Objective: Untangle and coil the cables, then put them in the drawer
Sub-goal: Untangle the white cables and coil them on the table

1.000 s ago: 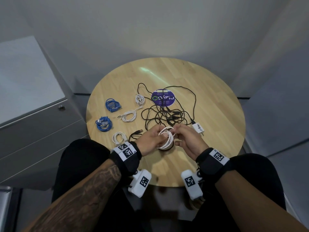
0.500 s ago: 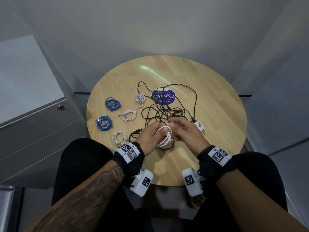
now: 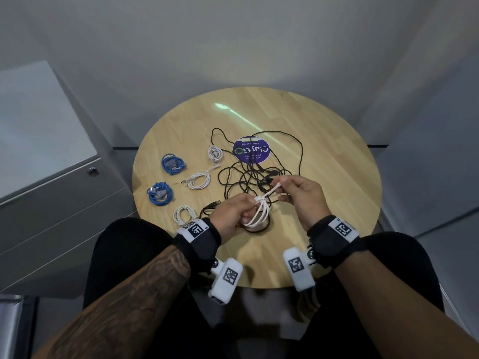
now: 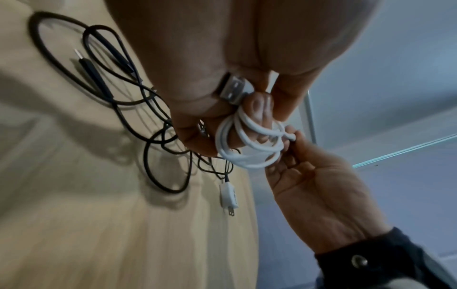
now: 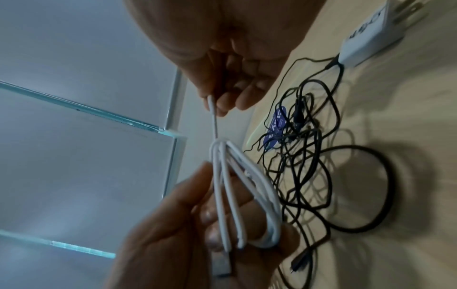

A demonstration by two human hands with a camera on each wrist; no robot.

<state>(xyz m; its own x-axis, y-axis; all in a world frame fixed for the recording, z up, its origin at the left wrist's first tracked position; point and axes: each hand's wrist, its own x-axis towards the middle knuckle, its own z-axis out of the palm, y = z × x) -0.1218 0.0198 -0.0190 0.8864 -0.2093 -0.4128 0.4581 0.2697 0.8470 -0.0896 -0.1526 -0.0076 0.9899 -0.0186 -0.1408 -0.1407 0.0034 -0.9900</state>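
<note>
My left hand grips a coiled white cable just above the round wooden table; its USB plug sits against my palm. My right hand pinches the cable's free end and pulls it taut up and to the right from the knotted top of the coil. A tangle of black cables lies on the table behind my hands. Two blue coils and three white coils lie to the left.
A grey drawer cabinet with a round lock stands left of the table, its drawers shut. A purple round sticker marks the table's middle. A white plug adapter lies at the end of a black cable. Grey walls surround the table.
My right hand has moved up and to the right, drawing the white cable's end out of the coil. The left hand holds the coil in much the same place.
</note>
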